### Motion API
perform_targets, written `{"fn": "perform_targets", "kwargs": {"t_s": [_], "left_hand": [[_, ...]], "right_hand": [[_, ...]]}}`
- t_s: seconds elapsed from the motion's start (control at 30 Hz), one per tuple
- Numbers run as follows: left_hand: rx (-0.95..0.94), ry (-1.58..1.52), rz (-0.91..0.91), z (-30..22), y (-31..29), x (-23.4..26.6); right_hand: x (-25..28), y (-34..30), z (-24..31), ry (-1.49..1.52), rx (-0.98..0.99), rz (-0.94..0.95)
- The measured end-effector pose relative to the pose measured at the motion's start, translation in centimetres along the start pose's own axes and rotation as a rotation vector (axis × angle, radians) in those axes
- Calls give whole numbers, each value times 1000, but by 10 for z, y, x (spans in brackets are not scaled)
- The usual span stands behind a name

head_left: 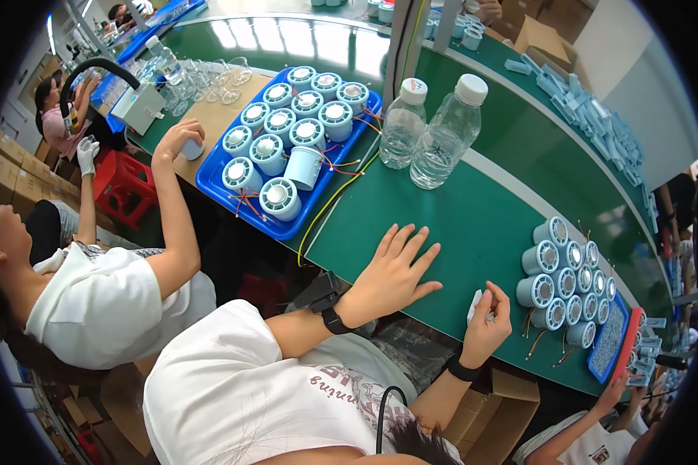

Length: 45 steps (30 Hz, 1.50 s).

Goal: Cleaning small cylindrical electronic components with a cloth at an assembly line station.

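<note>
My left hand [395, 271] rests palm down on the green work table [380, 205], fingers spread and holding nothing. To its right, near the table's front edge, my right hand [488, 324] is closed with a small crumpled white piece [478, 304] between its fingers, perhaps tissue or cloth. Beyond the left hand sits a blue tray [288, 231] of light-blue round motor-like units [267, 153] with coloured wires, one lying on its side. More such units [549, 257] are stacked on their sides at the right.
Two clear plastic bottles [447, 132] stand at the table's far side. A yellow cable [318, 221] runs beside the tray. Right of the stack is a blue bin [609, 341] of small grey pieces. A co-worker's hand [180, 139] holds a part at left. An open carton [498, 407] lies below.
</note>
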<state>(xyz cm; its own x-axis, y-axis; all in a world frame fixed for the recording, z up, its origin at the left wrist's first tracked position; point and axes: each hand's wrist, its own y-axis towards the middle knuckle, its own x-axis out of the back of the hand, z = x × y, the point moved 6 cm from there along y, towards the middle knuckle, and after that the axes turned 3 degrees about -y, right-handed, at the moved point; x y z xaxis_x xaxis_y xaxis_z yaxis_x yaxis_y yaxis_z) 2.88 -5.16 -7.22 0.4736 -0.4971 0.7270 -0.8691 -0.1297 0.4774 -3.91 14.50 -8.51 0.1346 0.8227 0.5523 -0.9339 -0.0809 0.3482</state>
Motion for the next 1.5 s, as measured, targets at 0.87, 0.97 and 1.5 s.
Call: {"fn": "perform_targets", "kwargs": {"t_s": [0.87,0.97,1.5], "left_hand": [[-66,33,-55,4,-4,-4],[-72,33,-49,3,-4,-5],[-65,31,-42,4,-7,-6]], "right_hand": [[60,-43,169,1181,475,439],[81,-27,208,1111,602,904],[82,-21,234,1445,623,978]]}}
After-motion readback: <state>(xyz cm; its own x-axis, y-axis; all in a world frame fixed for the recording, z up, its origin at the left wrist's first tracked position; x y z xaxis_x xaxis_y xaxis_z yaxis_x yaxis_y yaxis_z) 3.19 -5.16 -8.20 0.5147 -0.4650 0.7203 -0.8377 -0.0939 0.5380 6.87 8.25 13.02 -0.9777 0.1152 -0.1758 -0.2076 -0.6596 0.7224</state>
